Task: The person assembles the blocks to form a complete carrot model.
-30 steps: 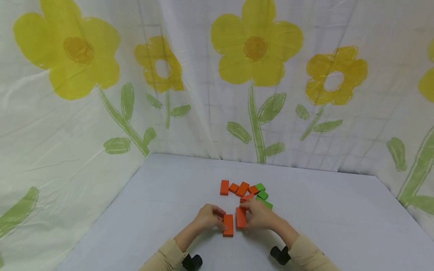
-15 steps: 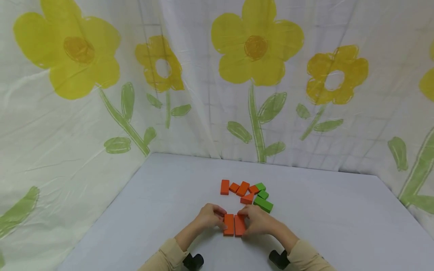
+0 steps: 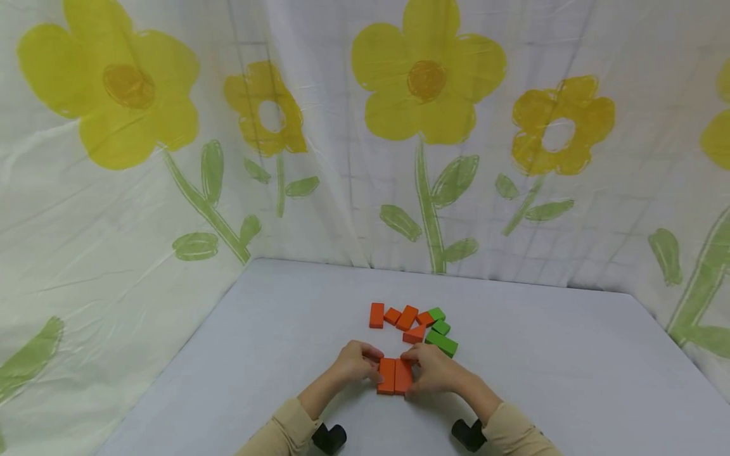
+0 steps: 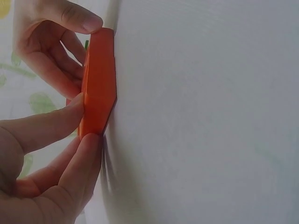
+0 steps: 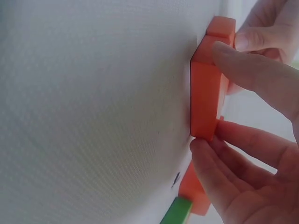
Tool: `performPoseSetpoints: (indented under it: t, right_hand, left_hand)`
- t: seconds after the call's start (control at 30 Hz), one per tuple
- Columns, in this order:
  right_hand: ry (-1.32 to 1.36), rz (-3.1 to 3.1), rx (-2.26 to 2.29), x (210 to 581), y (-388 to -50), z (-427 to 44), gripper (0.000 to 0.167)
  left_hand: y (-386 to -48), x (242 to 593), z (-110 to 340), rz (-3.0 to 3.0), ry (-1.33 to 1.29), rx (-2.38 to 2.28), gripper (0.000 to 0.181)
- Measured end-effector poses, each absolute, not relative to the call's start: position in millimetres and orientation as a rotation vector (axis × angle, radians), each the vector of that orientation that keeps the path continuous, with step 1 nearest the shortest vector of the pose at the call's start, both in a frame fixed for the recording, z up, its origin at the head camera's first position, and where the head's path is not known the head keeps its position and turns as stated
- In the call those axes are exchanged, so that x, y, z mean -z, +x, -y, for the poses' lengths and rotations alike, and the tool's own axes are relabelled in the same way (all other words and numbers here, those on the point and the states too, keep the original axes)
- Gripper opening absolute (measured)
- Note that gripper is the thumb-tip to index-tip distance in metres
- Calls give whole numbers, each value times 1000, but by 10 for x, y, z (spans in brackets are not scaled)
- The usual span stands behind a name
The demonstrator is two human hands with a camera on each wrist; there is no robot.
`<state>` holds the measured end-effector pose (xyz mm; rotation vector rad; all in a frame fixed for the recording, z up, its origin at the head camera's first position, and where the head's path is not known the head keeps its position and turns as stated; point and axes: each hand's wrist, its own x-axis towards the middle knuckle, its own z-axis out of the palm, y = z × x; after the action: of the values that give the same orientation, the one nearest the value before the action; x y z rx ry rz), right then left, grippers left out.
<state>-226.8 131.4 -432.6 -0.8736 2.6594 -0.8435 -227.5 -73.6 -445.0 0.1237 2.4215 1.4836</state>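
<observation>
On my left, the person's left hand (image 3: 355, 363) is curled just far enough to pinch the left orange block (image 3: 386, 376) by thumb and fingertips; I see the block lying flat at that hand's right. Against its long side lies the right orange block (image 3: 403, 377), which the right hand (image 3: 435, 372) pinches by its two short ends, thumb at the near one.

For room, I see white tabletop (image 3: 285, 310) running from the left hand to a slanting left edge, well apart. Beyond the pair, an upright-set orange rectangle (image 3: 376, 315), an orange wedge (image 3: 414, 334) and a long green block (image 3: 441, 343) lie left to right, the green one just past the right hand. Farther right, more tabletop reaches its right edge by the flowered curtain (image 3: 604, 253).
</observation>
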Motion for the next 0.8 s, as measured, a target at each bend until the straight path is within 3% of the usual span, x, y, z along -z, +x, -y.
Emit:
performPoseSetpoints:
  t: [0.8]
  right_hand:
    - [-844, -2630, 867, 4259, -2293, -1354, 62]
  left_hand:
    - [-2292, 4450, 718, -2441, 110, -1452, 33]
